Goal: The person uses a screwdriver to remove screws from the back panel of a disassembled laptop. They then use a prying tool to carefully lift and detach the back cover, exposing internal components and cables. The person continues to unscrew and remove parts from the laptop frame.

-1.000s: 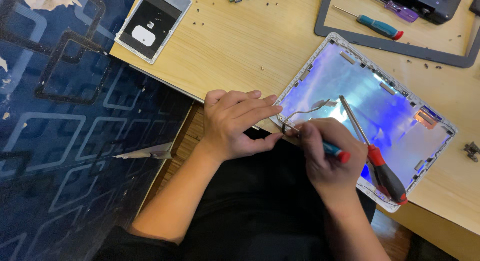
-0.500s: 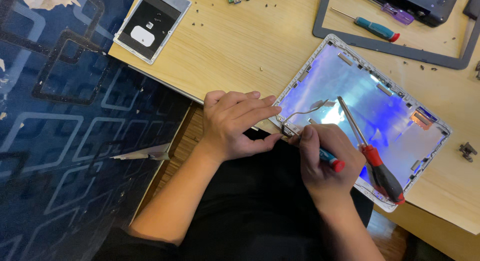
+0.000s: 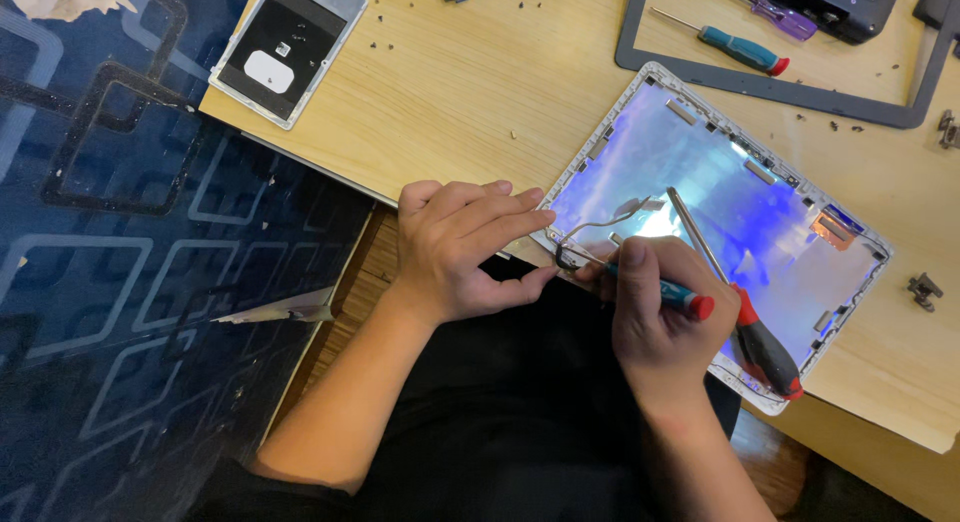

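Note:
A white laptop lid shell (image 3: 800, 244) with a shiny blue-violet inner face lies on the wooden table (image 3: 450, 102), overhanging its near edge. My right hand (image 3: 655, 317) grips a small teal screwdriver with a red end (image 3: 685, 298), its tip at the shell's near left corner by a thin black cable (image 3: 590, 237). My left hand (image 3: 465, 247) rests on that same corner, thumb and fingers pressing on the rim. A bigger red-and-black screwdriver (image 3: 745, 317) lies across the shell, just right of my right hand.
A dark grey screen bezel (image 3: 780, 87) lies at the back right with a teal screwdriver (image 3: 740, 50) and a purple one (image 3: 785, 22) near it. A white-framed black panel (image 3: 285, 47) sits back left. Loose screws and a metal hinge (image 3: 922, 288) are scattered about. Blue patterned floor on the left.
Both hands stay at the shell's near left corner. The view has shifted slightly; the small screwdriver's position hardly differs.

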